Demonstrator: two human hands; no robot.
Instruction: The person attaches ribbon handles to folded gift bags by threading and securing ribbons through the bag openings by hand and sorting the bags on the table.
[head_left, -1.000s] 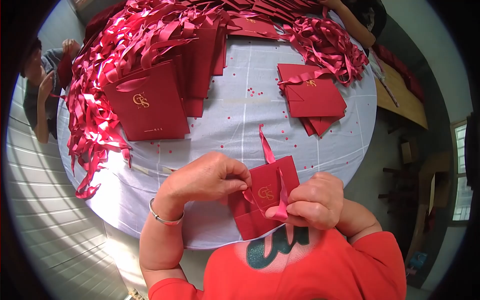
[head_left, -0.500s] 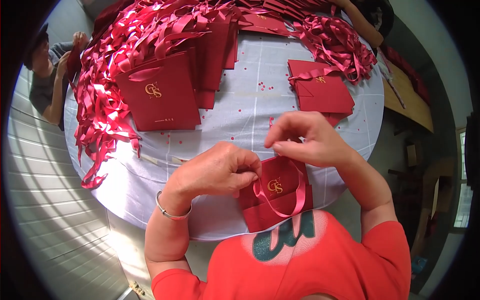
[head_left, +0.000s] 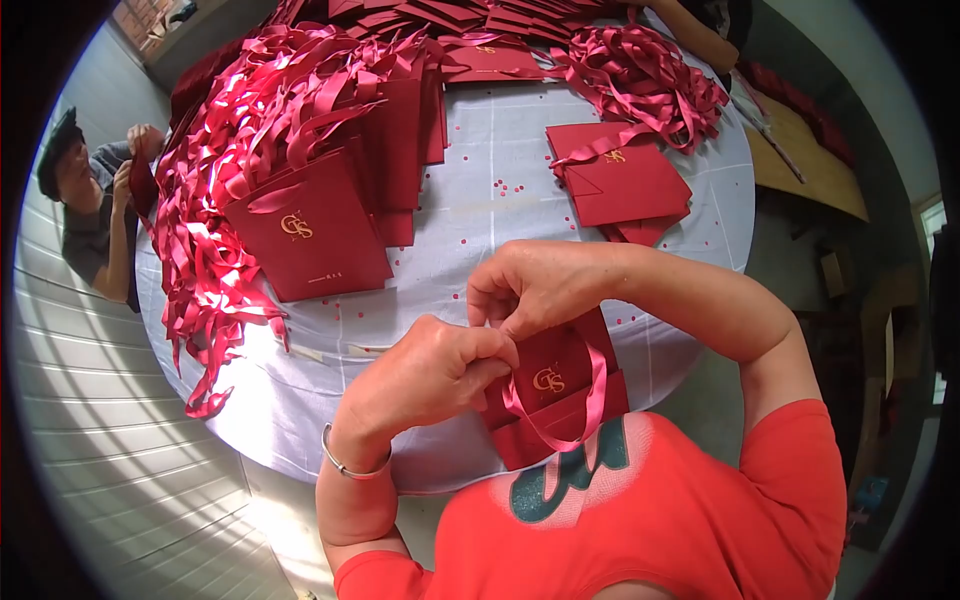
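A red paper bag (head_left: 545, 400) with a gold logo lies at the table's near edge, in front of my chest. Its pink ribbon handle (head_left: 597, 395) loops down over the front. My left hand (head_left: 430, 372) pinches at the bag's upper left corner, where the ribbon's end goes in. Close against it, my right hand (head_left: 545, 285) has its fingertips pressed together above the same corner; what they grip is too small to make out. Both hands hide that corner of the bag.
Upright red bags (head_left: 310, 235) with heaped ribbons stand at the left. Flat bags (head_left: 625, 185) and a ribbon pile (head_left: 650, 85) lie at the right of the table (head_left: 480, 215). One person (head_left: 95, 200) is at far left, another's arm (head_left: 695, 35) at top right.
My right hand has let go of the ribbon loop at the bag's right side and crossed over to the upper left corner, beside my left hand. The loop now hangs over the bag's front.
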